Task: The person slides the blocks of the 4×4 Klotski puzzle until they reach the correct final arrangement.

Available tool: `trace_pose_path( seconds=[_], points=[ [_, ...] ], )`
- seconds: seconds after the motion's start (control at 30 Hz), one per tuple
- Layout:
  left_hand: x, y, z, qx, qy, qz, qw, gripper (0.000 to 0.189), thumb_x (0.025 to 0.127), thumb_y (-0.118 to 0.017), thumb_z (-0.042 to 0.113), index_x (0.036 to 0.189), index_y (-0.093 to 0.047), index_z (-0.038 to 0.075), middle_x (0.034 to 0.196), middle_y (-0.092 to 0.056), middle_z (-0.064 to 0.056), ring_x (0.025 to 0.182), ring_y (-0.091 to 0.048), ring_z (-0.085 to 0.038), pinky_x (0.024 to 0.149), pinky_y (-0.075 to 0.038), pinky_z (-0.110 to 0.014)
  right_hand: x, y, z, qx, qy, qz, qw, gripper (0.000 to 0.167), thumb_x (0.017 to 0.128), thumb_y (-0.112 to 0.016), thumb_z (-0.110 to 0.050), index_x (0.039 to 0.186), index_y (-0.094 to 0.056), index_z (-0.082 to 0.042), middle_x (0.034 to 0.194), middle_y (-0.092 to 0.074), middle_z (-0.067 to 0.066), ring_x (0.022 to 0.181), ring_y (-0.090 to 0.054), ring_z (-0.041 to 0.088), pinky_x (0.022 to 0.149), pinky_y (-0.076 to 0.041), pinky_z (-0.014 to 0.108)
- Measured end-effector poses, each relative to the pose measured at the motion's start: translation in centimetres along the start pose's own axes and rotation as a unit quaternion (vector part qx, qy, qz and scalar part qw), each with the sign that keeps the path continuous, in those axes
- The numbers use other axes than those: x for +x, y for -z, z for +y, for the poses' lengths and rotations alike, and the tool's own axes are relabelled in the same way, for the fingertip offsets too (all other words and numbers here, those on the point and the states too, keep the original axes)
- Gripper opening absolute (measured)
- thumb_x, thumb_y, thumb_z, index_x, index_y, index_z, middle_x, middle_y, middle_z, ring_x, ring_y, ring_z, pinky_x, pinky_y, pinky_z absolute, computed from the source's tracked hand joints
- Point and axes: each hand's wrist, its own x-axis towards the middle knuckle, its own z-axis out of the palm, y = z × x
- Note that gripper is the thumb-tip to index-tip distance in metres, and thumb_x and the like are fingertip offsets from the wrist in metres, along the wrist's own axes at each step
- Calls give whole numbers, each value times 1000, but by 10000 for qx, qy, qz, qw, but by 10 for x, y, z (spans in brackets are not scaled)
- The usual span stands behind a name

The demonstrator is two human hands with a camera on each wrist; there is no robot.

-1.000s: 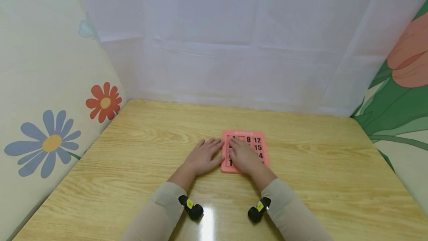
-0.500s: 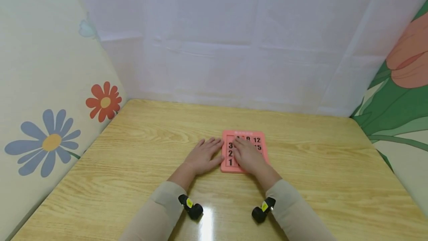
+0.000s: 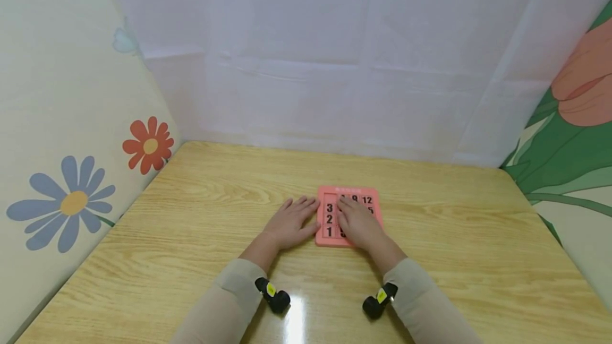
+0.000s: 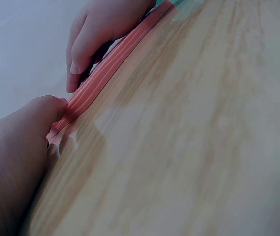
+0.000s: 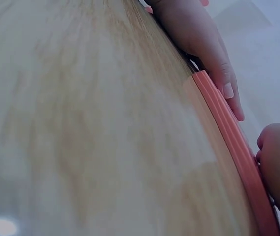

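Observation:
A pink number slide puzzle (image 3: 330, 243) lies flat on the wooden table. My left hand (image 3: 288, 224) rests palm down at its left side, fingers fairly straight, thumb and fingertips at the frame's left edge. Over the tiles lies my right hand (image 3: 362, 223), its extended fingertips on the top row and its palm covering the middle and lower right. Tiles 3, 2 and 1 show in the left column, with a bare slot above them at the upper left corner. Numbers 8 and 12 show at the top. In the left wrist view, the left thumb meets the puzzle's pink edge (image 4: 108, 69).
The wooden table (image 3: 229, 185) stretches out around the puzzle. A white cloth (image 3: 296, 68) hangs behind it, and flower-printed panels (image 3: 74, 94) stand at the sides. Each sleeve carries a small black wrist camera (image 3: 272, 295).
My right hand has shifted a little to the right, uncovering the left column. A top row tile has slid right, leaving the upper left slot bare. My left hand has stayed put.

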Motion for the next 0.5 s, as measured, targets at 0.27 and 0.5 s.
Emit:
trace_pose_path(
  seconds=[0.27,0.5],
  points=[
    [1,-3,-2,-33,-40,54,10000,66,101,-40,51,155,-30,15,161,-30,-3,152,-22,-26,126,-12,-49,-8,-2,-1,118,32,126,9998,50,105,-36,-33,149,-42,-10,158,-37,7,148,-32,27,124,-23,44],
    [2,-5,-3,-15,-39,75,10000,65,100,-40,51,155,-31,16,161,-29,-3,152,-22,-25,126,-12,-48,-16,-7,-6,167,465,211,9986,48,104,-38,-29,146,-47,-7,156,-40,8,147,-34,28,124,-24,44]
  ],
)
